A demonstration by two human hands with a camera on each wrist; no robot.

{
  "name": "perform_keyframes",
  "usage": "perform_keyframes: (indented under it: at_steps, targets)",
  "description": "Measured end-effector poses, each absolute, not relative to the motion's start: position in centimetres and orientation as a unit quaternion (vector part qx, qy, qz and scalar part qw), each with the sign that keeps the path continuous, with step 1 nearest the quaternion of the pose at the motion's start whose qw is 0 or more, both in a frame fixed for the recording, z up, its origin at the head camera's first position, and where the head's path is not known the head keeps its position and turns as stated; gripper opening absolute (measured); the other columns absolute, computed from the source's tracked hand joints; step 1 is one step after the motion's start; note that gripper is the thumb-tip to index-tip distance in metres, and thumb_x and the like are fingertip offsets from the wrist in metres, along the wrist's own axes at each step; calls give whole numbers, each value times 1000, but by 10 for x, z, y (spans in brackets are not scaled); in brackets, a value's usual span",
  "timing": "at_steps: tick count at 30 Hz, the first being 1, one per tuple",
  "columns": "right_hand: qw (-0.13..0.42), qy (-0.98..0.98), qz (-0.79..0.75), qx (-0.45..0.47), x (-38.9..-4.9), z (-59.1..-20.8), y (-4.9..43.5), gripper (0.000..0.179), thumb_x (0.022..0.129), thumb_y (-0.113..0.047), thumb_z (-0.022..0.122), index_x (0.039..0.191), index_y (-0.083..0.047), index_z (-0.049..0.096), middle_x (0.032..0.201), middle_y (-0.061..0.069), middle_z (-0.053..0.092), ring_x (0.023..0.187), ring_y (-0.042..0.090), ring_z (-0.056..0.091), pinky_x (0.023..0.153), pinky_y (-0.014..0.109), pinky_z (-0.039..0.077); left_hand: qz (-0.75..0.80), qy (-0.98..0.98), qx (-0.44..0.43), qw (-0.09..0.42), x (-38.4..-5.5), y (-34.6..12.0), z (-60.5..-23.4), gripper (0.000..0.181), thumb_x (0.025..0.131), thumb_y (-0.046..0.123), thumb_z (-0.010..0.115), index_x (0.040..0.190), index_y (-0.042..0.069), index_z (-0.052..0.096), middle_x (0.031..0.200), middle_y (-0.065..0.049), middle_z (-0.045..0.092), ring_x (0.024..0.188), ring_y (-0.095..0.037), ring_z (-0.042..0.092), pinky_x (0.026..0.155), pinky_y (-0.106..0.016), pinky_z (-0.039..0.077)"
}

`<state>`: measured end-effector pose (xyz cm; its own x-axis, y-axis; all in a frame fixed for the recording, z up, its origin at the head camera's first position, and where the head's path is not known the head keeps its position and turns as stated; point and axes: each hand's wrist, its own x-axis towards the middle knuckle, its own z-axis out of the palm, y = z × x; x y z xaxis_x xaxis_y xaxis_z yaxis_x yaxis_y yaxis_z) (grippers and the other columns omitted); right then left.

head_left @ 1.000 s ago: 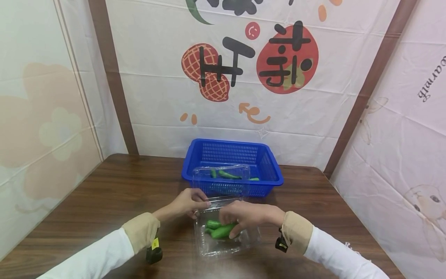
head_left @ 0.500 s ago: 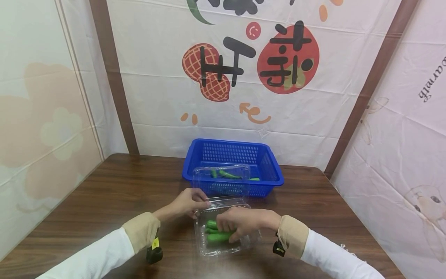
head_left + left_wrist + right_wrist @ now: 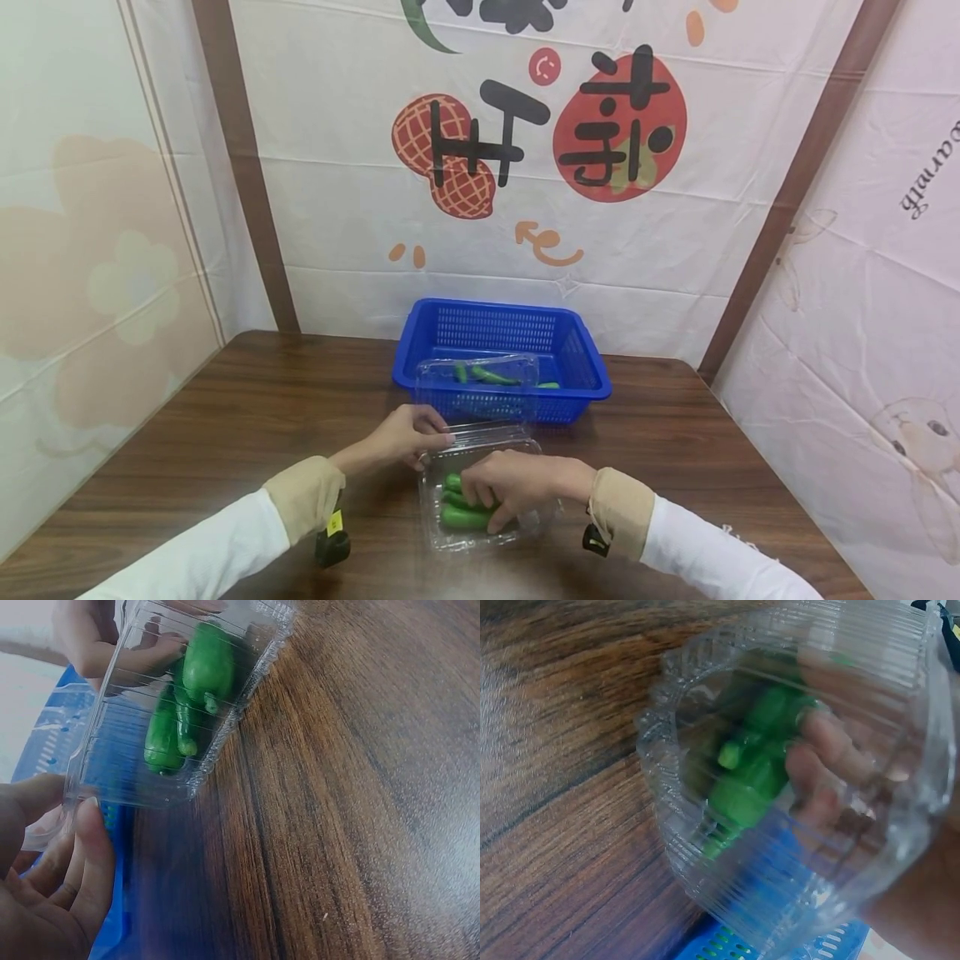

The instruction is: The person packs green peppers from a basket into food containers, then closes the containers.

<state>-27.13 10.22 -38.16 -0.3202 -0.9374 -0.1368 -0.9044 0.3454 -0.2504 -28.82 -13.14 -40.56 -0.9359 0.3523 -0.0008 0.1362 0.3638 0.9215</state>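
Note:
A clear plastic clamshell box (image 3: 450,543) lies on the table with its lid raised toward the blue basket. Several green peppers (image 3: 463,518) lie side by side in its base; in the left wrist view their stem ends (image 3: 188,748) show through the wall. My left hand (image 3: 405,435) pinches the box's far left corner near the hinge between thumb and fingers. Inside the box, my right hand (image 3: 513,483) has its fingers curled over the peppers, the thumb at the right end of the nearest one. Through the plastic in the right wrist view, fingertips (image 3: 810,761) touch the peppers.
A blue perforated basket (image 3: 495,306) stands behind the box with several green peppers (image 3: 491,375) in it. The brown wooden table (image 3: 247,408) extends to both sides. A printed cloth (image 3: 337,208) hangs behind it.
My right hand has moved slightly left and nearer to me within the box. The nearest pepper has shifted left and straightened, lining up with the others. My left hand holds still.

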Motion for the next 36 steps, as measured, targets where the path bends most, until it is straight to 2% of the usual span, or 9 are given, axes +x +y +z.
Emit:
perform_keyframes:
  at_steps: [6, 19, 26, 31, 36]
  targets:
    - [113, 811, -45, -572, -270, -382, 100, 30, 77, -20, 86, 94, -17, 61, 80, -12, 59, 68, -4, 52, 62, 6, 40, 546, 819, 148, 98, -289, -131, -406, 25, 88, 14, 77, 99, -3, 63, 75, -8, 66, 56, -15, 59, 52, -35, 59]
    - [96, 827, -25, -554, -268, -383, 100, 35, 76, -20, 86, 99, -17, 60, 69, -16, 53, 64, -7, 47, 59, 8, 39, 539, 823, 149, 103, -289, -132, -405, 28, 88, 17, 77, 102, -3, 64, 78, -8, 67, 59, -15, 60, 53, -36, 59]
    - [98, 828, -26, -552, -270, -385, 102, 34, 77, -23, 86, 99, -19, 60, 70, -17, 52, 64, -7, 47, 59, 8, 40, 540, 823, 142, 105, -289, -132, -405, 28, 88, 17, 77, 102, -3, 64, 77, -8, 66, 59, -15, 60, 54, -36, 59]
    - [106, 821, -36, -560, -274, -381, 104, 29, 79, -23, 84, 95, -18, 61, 72, -17, 53, 64, -7, 48, 59, 8, 40, 539, 824, 139, 104, -287, -131, -404, 28, 88, 17, 77, 103, -3, 64, 76, -7, 65, 59, -16, 60, 54, -36, 59]
    - [109, 820, -59, -559, -276, -373, 109, 19, 86, -22, 78, 91, -18, 60, 73, -18, 53, 65, -7, 50, 60, 8, 42, 546, 819, 144, 104, -287, -132, -404, 27, 88, 16, 77, 102, -3, 63, 74, -7, 64, 58, -15, 59, 53, -36, 59]
